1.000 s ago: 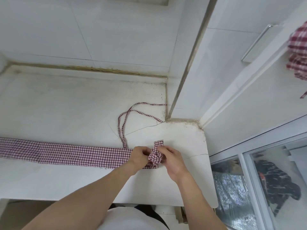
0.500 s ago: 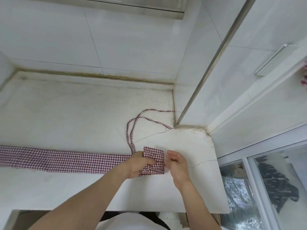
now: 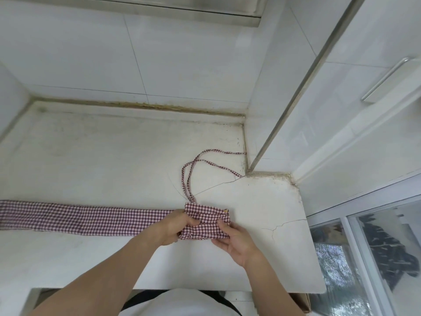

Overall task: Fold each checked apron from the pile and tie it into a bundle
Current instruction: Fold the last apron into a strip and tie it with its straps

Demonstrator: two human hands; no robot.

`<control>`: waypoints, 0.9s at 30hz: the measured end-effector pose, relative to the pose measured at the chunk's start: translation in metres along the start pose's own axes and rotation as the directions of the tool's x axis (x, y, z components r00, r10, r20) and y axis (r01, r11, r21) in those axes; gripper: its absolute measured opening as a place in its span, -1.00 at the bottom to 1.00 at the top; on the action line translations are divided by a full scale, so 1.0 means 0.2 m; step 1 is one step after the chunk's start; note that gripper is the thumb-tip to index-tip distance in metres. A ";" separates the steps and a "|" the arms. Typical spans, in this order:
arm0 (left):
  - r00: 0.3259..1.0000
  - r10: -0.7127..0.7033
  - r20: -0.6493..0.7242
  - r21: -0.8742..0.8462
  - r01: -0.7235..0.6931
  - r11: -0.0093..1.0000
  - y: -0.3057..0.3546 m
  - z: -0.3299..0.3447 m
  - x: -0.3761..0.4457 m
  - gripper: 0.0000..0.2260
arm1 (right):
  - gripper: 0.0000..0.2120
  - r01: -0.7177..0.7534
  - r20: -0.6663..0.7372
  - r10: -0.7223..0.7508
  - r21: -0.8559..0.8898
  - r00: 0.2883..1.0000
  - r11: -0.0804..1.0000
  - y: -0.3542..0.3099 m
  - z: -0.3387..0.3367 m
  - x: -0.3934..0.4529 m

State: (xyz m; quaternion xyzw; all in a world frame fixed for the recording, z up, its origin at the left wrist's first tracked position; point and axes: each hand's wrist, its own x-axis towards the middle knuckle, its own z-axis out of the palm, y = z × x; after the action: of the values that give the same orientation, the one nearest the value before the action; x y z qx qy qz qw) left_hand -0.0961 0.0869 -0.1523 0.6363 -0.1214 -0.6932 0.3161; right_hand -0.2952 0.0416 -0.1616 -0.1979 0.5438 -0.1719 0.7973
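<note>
Both hands, left (image 3: 175, 226) and right (image 3: 234, 241), pinch the apron's (image 3: 206, 221) folded end.

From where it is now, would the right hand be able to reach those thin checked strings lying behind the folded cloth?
Probably yes. The strings lie loose on the bare counter just beyond the folded end, with nothing between. But the right hand is gripping that fold, so it would have to let go first.

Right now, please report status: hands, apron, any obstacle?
Both hands, left and right, grip folded end of apron. Long strip flat on counter. Strings loose behind. Nothing blocking.
</note>
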 end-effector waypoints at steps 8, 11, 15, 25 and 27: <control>0.721 0.641 -0.263 0.777 -0.235 0.584 -0.08 -0.03 0.00 -0.50 | -0.82 0.123 -0.183 -0.149 -0.150 0.972 0.981 0.01 0.08 0.01; 0.566 0.821 0.070 0.895 -0.400 0.199 -0.17 -0.06 0.03 -0.52 | -0.86 0.153 -0.222 -0.199 -0.211 0.955 0.965 0.01 0.11 0.01; 0.565 0.778 0.275 0.908 -0.418 -0.018 -0.20 -0.11 0.06 -0.60 | -0.86 0.141 -0.234 -0.193 -0.219 0.953 0.965 0.00 0.12 0.01; 0.524 0.824 0.216 0.881 -0.468 0.067 -0.27 -0.09 0.06 -0.66 | -0.79 0.072 -0.049 -0.080 -0.145 0.996 0.987 -0.05 0.16 -0.06; 0.572 0.807 0.147 0.893 -0.427 0.140 -0.24 -0.05 0.04 -0.71 | -0.77 0.091 -0.056 -0.100 -0.152 0.993 0.984 -0.05 0.19 -0.07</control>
State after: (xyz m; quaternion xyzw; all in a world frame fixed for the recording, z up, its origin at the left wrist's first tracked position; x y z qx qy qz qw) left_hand -0.1009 0.1211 -0.1885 0.7036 -0.6453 -0.1918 0.2276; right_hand -0.2642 0.0446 -0.1332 -0.2774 0.5700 -0.1750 0.7534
